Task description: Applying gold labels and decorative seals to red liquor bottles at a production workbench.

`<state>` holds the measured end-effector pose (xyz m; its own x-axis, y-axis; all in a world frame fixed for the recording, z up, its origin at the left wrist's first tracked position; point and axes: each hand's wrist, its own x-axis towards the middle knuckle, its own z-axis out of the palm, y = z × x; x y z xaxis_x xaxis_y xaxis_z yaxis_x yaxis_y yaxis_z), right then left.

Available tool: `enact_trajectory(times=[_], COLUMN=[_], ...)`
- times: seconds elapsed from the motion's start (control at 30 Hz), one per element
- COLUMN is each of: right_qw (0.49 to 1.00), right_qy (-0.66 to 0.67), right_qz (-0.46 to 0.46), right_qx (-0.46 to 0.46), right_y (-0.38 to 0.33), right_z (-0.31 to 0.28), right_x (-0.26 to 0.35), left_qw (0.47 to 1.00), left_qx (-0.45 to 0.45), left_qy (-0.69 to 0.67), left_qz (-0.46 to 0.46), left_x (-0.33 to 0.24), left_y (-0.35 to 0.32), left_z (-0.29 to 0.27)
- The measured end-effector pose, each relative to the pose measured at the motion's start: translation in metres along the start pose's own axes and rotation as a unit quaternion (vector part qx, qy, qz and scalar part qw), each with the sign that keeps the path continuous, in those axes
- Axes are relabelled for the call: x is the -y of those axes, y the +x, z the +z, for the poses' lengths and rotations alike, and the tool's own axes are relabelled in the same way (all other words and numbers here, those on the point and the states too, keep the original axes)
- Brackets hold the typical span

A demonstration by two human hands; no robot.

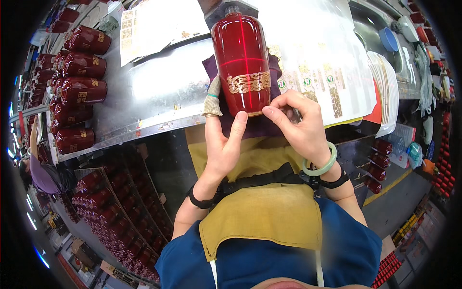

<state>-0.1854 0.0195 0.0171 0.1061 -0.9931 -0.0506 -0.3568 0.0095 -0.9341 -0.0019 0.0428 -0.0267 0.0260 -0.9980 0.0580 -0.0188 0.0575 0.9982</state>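
A glossy dark-red bottle (240, 50) lies on a dark purple cloth (211, 67), its neck pointing away from me. A gold ornamental band (248, 83) runs across its lower part, and a red light cross falls on its body. My left hand (223, 144) holds the base end, the forefinger along the left side and the thumb at the bottom edge. That forefinger wears a beige cloth finger cover (212, 98). At the bottle's lower right corner, the thumb and forefinger of my right hand (303, 120) are pinched together; whatever is between them is hidden.
Sheets of gold decals (313, 72) lie right of the bottle, another printed sheet (134, 31) at the left. Several red bottles (84, 91) line the bench's left end. A metal block (211, 12) stands by the neck. Racked bottles (115, 212) fill the lower left; a person (45, 173) is beyond.
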Motion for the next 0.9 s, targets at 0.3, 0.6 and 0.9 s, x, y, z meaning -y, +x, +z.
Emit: enact_trajectory(times=[0.3,0.6,0.9], right_qw=[1.000,1.000,1.000], right_qy=[-0.005,-0.006,-0.021], right_qz=[0.007,0.004,-0.014], right_qx=[0.008,0.005,0.000], right_y=[0.0002,0.0006,0.0012], right_z=[-0.0009,-0.0008,-0.0003], right_x=[-0.0003,0.0000,0.0020], left_qw=[1.000,1.000,0.999], left_qx=[0.005,0.008,0.017], left_qy=[0.008,-0.012,0.020], left_qz=[0.009,0.012,0.030], left_x=[-0.0016,-0.0008,0.0029], left_y=[0.0010,0.0021,0.0016], left_z=[0.0000,0.0005,-0.0020])
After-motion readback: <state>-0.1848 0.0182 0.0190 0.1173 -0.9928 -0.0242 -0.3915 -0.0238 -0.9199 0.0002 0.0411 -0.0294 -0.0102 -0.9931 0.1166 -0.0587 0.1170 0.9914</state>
